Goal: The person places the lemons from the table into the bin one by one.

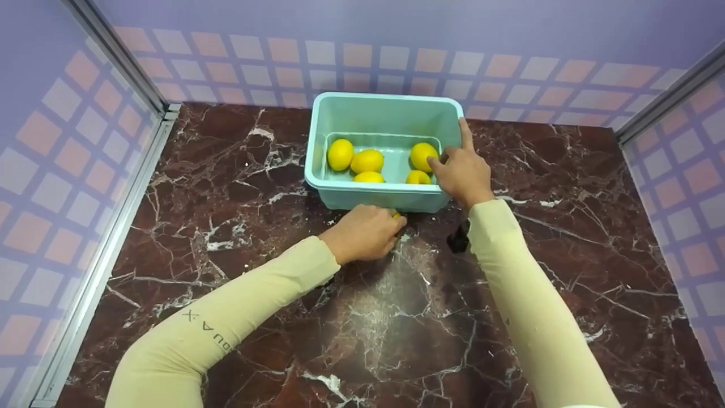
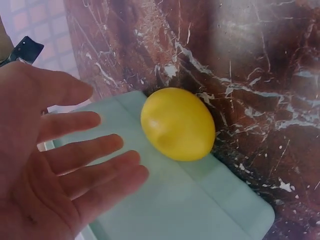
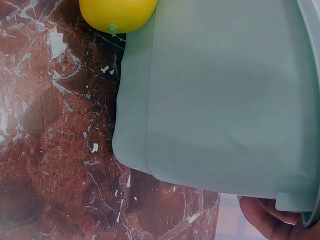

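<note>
A light turquoise plastic bin (image 1: 340,198) stands near the back wall, with several yellow lemons (image 1: 340,154) inside. One more lemon (image 2: 177,125) lies outside, against the bin's front wall; the right wrist view shows part of it at the top. My left hand (image 1: 368,232) is beside this outside lemon and mostly covers it in the head view. In the left wrist view its fingers are spread and slightly bent, apart from the lemon. My right hand (image 1: 465,173) grips the bin's right rim, thumb on the inner side and fingertips (image 3: 265,220) outside.
The bin stands on a dark red marbled tabletop (image 1: 255,328). Tiled-pattern panels (image 1: 396,62) rise behind and at both sides, with metal strips (image 1: 113,198) at the corners. A small black object (image 1: 457,241) shows by the right wrist.
</note>
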The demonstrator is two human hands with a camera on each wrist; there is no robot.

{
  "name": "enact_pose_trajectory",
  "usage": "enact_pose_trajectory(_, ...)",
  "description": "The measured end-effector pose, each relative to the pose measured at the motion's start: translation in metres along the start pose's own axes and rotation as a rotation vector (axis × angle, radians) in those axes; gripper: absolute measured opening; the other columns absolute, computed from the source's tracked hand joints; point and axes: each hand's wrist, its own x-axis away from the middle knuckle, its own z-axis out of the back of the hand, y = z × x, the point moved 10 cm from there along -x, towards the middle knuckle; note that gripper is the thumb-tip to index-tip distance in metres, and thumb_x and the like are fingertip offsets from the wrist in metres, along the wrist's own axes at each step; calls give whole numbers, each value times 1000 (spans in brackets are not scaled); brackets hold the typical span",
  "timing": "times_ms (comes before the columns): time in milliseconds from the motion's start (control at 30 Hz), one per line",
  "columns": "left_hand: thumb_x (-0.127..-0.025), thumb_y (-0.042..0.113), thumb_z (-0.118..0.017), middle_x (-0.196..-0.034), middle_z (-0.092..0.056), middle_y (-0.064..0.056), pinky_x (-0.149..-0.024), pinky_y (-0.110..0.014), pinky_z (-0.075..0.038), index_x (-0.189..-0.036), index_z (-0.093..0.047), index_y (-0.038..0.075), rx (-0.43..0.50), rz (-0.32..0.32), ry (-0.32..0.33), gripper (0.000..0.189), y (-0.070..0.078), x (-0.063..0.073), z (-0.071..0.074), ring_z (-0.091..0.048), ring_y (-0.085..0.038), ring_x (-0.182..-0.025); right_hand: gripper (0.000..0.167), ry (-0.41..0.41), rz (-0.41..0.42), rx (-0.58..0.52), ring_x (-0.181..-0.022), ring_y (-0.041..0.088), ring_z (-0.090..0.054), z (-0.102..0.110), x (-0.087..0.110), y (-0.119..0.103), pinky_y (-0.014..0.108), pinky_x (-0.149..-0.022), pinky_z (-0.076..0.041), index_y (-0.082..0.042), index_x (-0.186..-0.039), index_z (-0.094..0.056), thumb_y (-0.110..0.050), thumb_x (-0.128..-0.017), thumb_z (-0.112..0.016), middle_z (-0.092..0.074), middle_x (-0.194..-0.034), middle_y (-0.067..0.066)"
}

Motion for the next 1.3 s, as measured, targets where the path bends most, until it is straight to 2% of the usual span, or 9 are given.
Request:
enact_pose_trajectory(167,-85,19,-64,-90,-68,-7,-70,-46,-56,-99,-65,9,15,17,-24,17,-3,-2,-9,-66,-29,-81,46,1,-2,3,-94,39,-61,1,0,2,54,-89,-46,-7,-104,-68,-48,-94,-49,8,-163,-12)
enact_pose_trajectory(433,-85,18,-65,-99,-67,-8,-76,-46,-56,-106,-64,8,27,52,-77,23,-9,-1,-23,-65,-29,-89,50,-15,8,4,-95,39,-61,-2,0,-2,55,-89,-47,-6,-109,-68,-49,-94,-48,11,-163,-14)
enact_pose_trajectory(667,-81,14,-66,-100,-66,-11,-71,-44,-56,-105,-65,7,-33,21,-61,25,-6,-4,-23,-64,-29,-85,50,-8,5,3,-93,38,-60,0,0,-1,54,-89,-47,-6,-110,-68,-49,-94,-48,10,-163,-14)
enact_pose_trajectory(833,-82,17,-69,-107,-63,-12,-73,-44,-56,-111,-64,9,-56,20,-99,30,-5,-4,-33,-64,-30,-88,49,-13,-1,-4,-92,37,-60,-2,0,0,53,-87,-47,-6,-111,-68,-49,-94,-48,10,-163,-13)
enact_pose_trajectory(1067,-84,10,-64,-120,-59,-15,-80,-45,-56,-121,-59,11,2,39,-214,38,-5,3,-59,-62,-33,-97,48,-12,-2,-1,-90,36,-60,-2,0,1,53,-86,-47,-7,-109,-68,-48,-94,-49,10,-163,-13)
enact_pose_trajectory(1300,-84,11,-64,-115,-60,-13,-79,-46,-56,-117,-57,12,46,48,-199,33,-3,3,-65,-62,-32,-94,47,-18,-6,1,-92,36,-60,-2,-1,0,52,-88,-47,-7,-107,-68,-49,-94,-49,11,-163,-13)
